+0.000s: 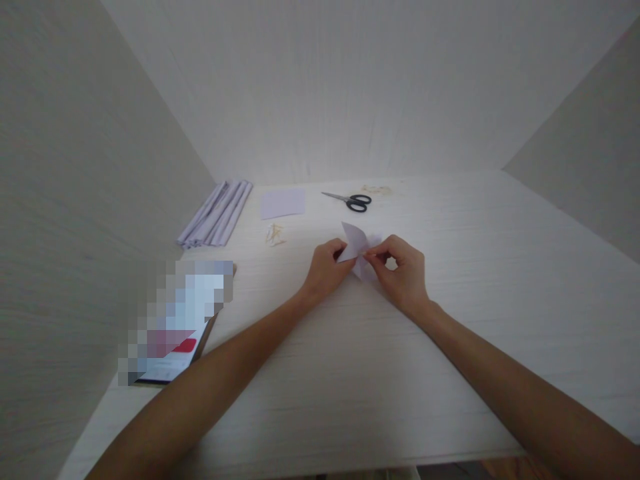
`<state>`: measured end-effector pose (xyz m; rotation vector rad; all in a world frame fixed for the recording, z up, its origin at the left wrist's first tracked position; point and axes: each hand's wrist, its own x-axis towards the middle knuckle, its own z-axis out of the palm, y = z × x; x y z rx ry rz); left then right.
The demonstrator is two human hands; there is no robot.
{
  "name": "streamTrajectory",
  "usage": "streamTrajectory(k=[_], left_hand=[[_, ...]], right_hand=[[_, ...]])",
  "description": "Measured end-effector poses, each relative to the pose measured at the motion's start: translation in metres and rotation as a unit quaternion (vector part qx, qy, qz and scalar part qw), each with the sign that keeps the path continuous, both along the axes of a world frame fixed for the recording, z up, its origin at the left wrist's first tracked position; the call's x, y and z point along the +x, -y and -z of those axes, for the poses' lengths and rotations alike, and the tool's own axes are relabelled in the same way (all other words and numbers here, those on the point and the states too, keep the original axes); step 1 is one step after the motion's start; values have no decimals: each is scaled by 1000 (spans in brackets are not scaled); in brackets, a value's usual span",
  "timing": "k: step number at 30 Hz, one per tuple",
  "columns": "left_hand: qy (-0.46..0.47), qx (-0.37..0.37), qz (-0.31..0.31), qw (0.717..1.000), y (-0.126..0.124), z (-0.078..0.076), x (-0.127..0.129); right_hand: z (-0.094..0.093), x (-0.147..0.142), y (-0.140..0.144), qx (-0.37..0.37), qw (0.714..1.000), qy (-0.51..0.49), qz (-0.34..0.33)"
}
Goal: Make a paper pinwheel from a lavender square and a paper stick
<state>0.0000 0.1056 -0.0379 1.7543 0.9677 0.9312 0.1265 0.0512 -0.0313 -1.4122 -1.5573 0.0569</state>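
Paper (356, 244) sits pinched between left hand (325, 267) and right hand (403, 270).

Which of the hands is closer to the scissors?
Right. The right hand sits just below and slightly right of the scissors; the left hand is lower left, a little farther. Both pinch the folded paper.

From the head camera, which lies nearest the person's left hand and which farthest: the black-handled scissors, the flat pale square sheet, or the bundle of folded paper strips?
Measured from the left hand:
1. Black-handled scissors, beyond it, slightly right.
2. Flat pale square paper sheet, beyond it, to the left; nearly as near as the scissors.
3. Bundle of folded pale paper strips, far left by the wall.
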Motion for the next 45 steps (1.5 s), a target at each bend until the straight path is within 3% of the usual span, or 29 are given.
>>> streamTrajectory(k=[3,11,18,24,31,39,45], left_hand=[[0,-5,-1,1000,0,1,0],[12,-5,-25,1000,-3,3,-2],[8,-18,-26,999,-2,1,-2],[9,-27,-36,999,-3,-1,-3],[7,-12,-16,1000,-2,2,-2],[8,-11,-20,1000,-4,2,-3],[7,-7,-5,1000,-3,2,-2]], right_hand=[[1,0,0,1,1000,-9,3],[5,1,-2,-10,992,-105,-74],[2,1,0,-46,996,-70,-6],[7,3,-4,-35,995,-86,-47],[3,2,-2,-78,995,-68,8],[6,3,-4,-55,996,-71,-28],[5,2,-3,-73,995,-68,9]])
